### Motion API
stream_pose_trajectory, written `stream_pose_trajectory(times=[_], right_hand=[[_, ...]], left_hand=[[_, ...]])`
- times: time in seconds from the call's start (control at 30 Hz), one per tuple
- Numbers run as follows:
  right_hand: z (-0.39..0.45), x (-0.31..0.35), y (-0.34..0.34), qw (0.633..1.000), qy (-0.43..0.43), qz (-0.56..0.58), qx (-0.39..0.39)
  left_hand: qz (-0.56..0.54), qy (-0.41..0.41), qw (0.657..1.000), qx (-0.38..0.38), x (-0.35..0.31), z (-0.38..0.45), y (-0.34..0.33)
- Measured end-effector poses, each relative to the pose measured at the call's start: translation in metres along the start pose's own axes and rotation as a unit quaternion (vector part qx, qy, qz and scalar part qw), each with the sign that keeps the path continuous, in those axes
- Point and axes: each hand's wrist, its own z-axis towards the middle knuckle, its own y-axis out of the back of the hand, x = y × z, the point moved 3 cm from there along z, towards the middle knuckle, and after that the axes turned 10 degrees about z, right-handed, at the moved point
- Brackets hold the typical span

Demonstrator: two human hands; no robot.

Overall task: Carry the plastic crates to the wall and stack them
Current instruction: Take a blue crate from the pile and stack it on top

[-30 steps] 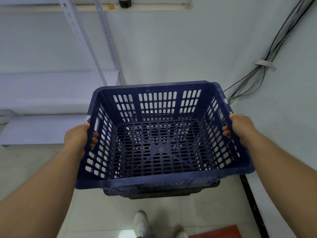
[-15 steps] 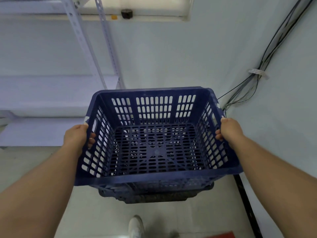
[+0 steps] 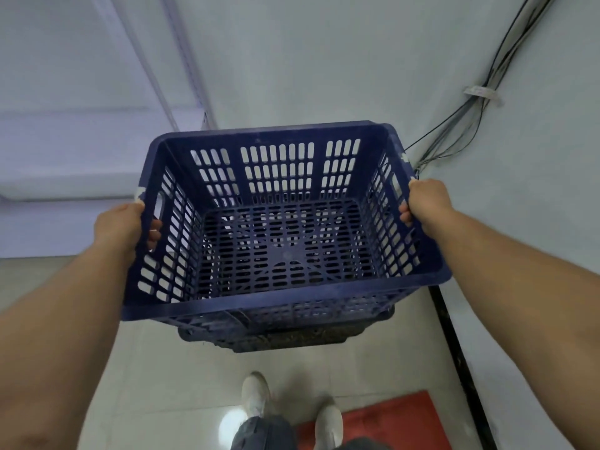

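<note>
Compared with half a second ago, the blue crate (image 3: 285,222) sits a touch lower and more squarely above the dark crate (image 3: 285,332) beneath it, whose rim pokes out under the near edge. The person's view has dipped too: both white shoes (image 3: 256,394) now show on the tiled floor (image 3: 168,368), where earlier only one toe peeked in, and the red mat (image 3: 389,420) has come back into sight at the lower right.

Both arms reach forward and slightly outward, forearms nearly straight. The left hand (image 3: 118,227) wraps the left side wall, its fingers (image 3: 154,233) curled through the handle slot and showing inside the crate, thumb side up against the rim. The right hand (image 3: 427,203) clasps the right wall the same way, knuckles outward and fingertips hooked through the slot. Each grip is closed firmly on the blue crate.

The crate is held level, open side up, close to the pale wall (image 3: 324,60) ahead, in the corner where a bundle of black cables (image 3: 480,102) runs down the side wall. White shelving (image 3: 74,151) stands off to the left. Whether the blue crate already rests on the dark one, I can't tell.
</note>
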Motion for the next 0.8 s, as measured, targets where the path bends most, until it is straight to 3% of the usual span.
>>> stream_pose_trajectory(times=[0.53,0.67,0.8], right_hand=[[0.0,-0.001,0.002,0.999,-0.027,-0.041,-0.016],[-0.006,0.006,0.003,0.972,0.069,-0.226,-0.003],[-0.026,0.016,-0.007,0.915,0.191,-0.35,-0.068]], left_hand=[[0.012,0.002,1.0,-0.005,-0.001,0.005,0.002],[0.062,-0.011,0.998,-0.002,-0.005,0.001,0.005],[0.216,-0.063,0.973,-0.041,-0.015,-0.009,0.013]])
